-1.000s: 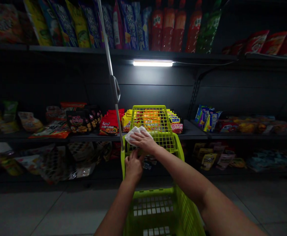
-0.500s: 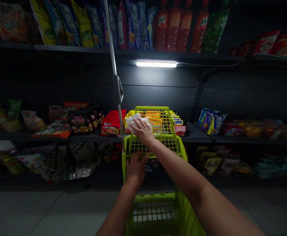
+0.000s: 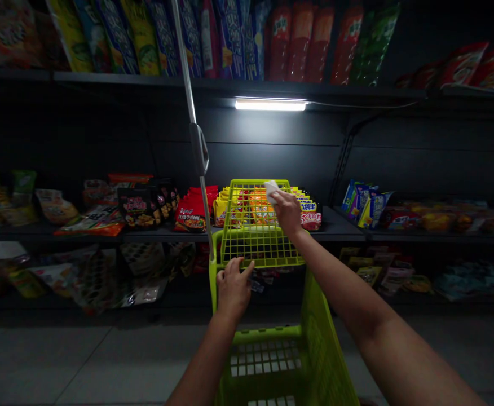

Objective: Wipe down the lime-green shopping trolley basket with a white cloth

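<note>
A green plastic shopping cart [image 3: 330,338] stands before me, with a raised grid panel [image 3: 257,248] at its far end. My right hand [image 3: 288,213] pinches a folded white wipe [image 3: 271,190] at the panel's upper right part. Lower down, my left hand [image 3: 233,288] has its fingers bent over the panel's lower left edge, thumb apart. A metal pole [image 3: 190,96] with a grey clip rises from the cart's left side. Through the grid show yellow and orange snack packets [image 3: 260,206].
Red noodle packets [image 3: 191,211] and black snack bags [image 3: 137,207] lie on the middle shelf. Above, red drink bottles [image 3: 301,45] line the upper shelf [image 3: 145,82]. A lit tube lamp [image 3: 270,104] hangs beneath it. Grey floor tiles [image 3: 82,361] lie below.
My right hand has moved right and slightly up across the grid panel with the wipe, which is now more bunched. My left hand stays at the lower edge.
</note>
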The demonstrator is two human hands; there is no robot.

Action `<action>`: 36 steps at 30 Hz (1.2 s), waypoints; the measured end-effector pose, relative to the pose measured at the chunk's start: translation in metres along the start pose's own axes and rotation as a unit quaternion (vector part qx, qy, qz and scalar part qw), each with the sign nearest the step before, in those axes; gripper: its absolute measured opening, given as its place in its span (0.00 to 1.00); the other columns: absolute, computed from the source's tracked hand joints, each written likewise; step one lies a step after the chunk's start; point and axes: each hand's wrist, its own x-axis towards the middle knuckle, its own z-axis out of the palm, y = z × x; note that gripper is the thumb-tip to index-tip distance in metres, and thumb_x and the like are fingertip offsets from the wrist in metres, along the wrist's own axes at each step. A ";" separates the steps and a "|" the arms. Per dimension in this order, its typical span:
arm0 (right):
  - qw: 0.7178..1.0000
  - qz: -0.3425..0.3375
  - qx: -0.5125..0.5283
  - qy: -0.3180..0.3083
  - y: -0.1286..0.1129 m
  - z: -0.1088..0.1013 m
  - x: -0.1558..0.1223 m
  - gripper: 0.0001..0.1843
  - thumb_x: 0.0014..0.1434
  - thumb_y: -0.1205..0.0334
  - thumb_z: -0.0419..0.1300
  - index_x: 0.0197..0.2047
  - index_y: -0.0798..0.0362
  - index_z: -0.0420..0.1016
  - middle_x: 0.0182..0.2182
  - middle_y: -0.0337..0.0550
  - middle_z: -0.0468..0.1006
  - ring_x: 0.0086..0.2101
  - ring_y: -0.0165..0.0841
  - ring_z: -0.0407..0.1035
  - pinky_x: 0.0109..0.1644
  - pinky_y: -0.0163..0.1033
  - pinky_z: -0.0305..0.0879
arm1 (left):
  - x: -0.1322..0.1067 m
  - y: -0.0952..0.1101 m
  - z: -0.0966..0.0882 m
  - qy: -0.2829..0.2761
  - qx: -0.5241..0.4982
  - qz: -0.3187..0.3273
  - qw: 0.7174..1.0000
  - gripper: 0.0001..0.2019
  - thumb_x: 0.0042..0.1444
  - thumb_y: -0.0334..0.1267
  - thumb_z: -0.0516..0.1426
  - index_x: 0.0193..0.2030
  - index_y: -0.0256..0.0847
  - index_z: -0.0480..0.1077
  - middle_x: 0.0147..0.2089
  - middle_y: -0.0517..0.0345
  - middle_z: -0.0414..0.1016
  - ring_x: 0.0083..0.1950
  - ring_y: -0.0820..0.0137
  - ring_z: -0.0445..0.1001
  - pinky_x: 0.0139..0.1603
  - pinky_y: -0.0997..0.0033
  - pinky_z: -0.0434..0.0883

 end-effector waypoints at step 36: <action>0.971 -0.073 0.082 -0.213 -0.106 0.057 0.041 0.20 0.65 0.71 0.57 0.54 0.42 0.80 0.66 0.36 0.70 0.68 0.43 0.56 0.73 0.60 0.40 | 0.008 -0.002 0.005 -0.019 0.006 0.006 1.000 0.31 0.56 0.24 0.56 0.64 0.56 0.70 0.70 0.53 0.65 0.72 0.56 0.58 0.62 0.51 0.65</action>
